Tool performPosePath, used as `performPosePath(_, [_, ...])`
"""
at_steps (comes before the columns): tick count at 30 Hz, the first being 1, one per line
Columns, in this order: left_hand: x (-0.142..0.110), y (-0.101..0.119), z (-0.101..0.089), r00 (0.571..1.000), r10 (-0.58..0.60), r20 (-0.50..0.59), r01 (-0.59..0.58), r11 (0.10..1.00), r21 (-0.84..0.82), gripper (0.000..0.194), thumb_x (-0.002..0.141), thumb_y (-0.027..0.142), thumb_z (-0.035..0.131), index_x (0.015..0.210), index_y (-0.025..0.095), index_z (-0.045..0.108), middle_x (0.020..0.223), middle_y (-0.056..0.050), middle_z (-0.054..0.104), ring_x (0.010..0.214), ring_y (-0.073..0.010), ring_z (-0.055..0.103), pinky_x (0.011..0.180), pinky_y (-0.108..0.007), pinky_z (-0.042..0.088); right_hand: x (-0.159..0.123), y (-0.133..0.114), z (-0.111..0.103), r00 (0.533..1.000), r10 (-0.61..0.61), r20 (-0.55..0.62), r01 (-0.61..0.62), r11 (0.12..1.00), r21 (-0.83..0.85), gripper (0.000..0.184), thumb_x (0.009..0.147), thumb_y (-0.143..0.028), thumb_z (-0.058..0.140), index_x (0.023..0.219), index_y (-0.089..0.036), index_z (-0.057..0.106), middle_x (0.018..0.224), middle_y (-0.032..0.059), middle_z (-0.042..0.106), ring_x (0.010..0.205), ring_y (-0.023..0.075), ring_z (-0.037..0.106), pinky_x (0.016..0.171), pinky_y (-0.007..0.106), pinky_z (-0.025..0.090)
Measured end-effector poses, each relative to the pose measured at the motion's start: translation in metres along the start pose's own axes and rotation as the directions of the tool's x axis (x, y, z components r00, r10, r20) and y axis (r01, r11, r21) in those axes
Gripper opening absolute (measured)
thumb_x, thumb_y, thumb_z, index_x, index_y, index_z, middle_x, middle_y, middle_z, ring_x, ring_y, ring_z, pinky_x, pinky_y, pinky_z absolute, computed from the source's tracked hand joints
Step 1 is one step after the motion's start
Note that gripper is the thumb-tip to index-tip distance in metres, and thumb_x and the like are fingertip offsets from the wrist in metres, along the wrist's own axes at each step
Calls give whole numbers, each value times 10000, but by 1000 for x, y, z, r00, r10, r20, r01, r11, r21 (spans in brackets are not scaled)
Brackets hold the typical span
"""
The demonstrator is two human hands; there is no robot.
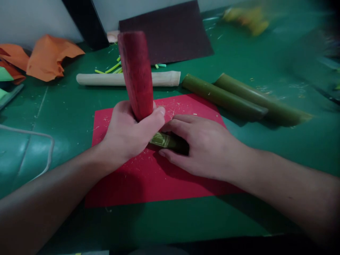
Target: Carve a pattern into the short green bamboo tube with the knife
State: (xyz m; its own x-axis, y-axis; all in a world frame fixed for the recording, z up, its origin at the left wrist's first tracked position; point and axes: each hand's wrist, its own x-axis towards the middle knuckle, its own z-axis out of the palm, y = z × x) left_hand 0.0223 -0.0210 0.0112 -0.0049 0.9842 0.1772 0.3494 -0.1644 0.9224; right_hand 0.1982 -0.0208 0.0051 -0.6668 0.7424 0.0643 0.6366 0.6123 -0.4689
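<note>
My left hand is wrapped round a thick red handle that stands nearly upright. Its lower end is hidden by my fingers, so I cannot tell what tool it belongs to. Close beside it, my right hand grips a green bamboo piece from above, thumb on the near side and fingers on the far side. Pale carved lines show on the bamboo's skin between my hands. Under both lies a red sheet, strewn with fine pale shavings.
Behind the sheet, a peeled pale bamboo stick and two green bamboo lengths lie on the green table. Further back are a dark sheet, crumpled orange paper and a blurred yellow thing. A pale cord curves at left.
</note>
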Motion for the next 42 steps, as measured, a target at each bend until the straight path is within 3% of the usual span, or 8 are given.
performPosePath(5, [-2, 0, 0, 1000, 27, 1, -27, 1000, 8, 378, 803, 287, 654, 486, 197, 470, 483, 27, 423, 466, -88, 381, 427, -236, 327, -1, 1, 1, 1000, -10, 1, 10, 1000, 20, 303, 873, -390, 613, 1035, -149, 698, 965, 91, 720, 904, 262, 649, 750, 377, 467])
performPosePath(12, [-2, 11, -3, 994, 104, 40, -112, 949, 295, 397, 781, 321, 650, 501, 206, 393, 490, 34, 348, 457, -84, 309, 395, -249, 246, 0, 1, 3, 1000, -24, -6, 24, 998, 60, 310, 889, -380, 603, 1048, -135, 705, 998, 110, 727, 960, 279, 674, 821, 404, 504])
performPosePath(21, [-2, 6, 2, 1000, -6, -3, 6, 992, 125, 406, 810, 264, 639, 510, 203, 373, 502, 40, 337, 466, -80, 297, 406, -247, 252, -2, -2, 2, 999, 27, -19, -26, 998, 52, 319, 886, -401, 611, 1041, -141, 713, 1013, 107, 712, 911, 255, 659, 752, 361, 465])
performPosePath(25, [-3, 6, 1, 1000, 17, 7, -17, 996, 91, 426, 807, 227, 644, 498, 199, 352, 496, 41, 316, 465, -77, 278, 406, -247, 246, -3, -2, 4, 995, 32, -97, -27, 998, 53, 308, 847, -404, 665, 985, -130, 684, 928, 88, 692, 769, 206, 610, 658, 322, 412])
performPosePath(30, [-3, -4, -1, 991, 119, 58, -117, 993, -29, 417, 867, 259, 643, 507, 189, 443, 500, 32, 394, 457, -78, 337, 420, -246, 287, -3, -2, 3, 998, 45, -54, -40, 995, 91, 313, 874, -387, 629, 1055, -137, 677, 997, 99, 710, 854, 229, 630, 718, 334, 432])
performPosePath(35, [-5, -10, -1, 987, 153, 54, -152, 988, -13, 426, 857, 297, 683, 519, 189, 447, 501, 39, 393, 448, -75, 336, 401, -237, 272, -3, -3, 3, 997, 34, -65, -29, 997, 72, 294, 876, -399, 633, 1021, -146, 669, 940, 86, 704, 807, 215, 612, 692, 324, 408])
performPosePath(39, [-5, -7, -2, 992, 114, 48, -114, 994, -4, 393, 839, 275, 691, 531, 193, 463, 523, 36, 389, 475, -79, 336, 417, -234, 300, -2, -3, 3, 997, 35, -66, -31, 997, 68, 299, 880, -402, 630, 1014, -137, 669, 956, 94, 712, 823, 226, 626, 695, 329, 415])
performPosePath(42, [0, -2, -4, 993, 57, 104, -59, 998, 17, 394, 828, 284, 714, 528, 196, 473, 530, 34, 397, 482, -83, 358, 420, -233, 309, -2, -3, 3, 997, 13, -73, -8, 997, 72, 329, 879, -385, 631, 1074, -123, 668, 1025, 106, 724, 885, 242, 645, 733, 337, 437])
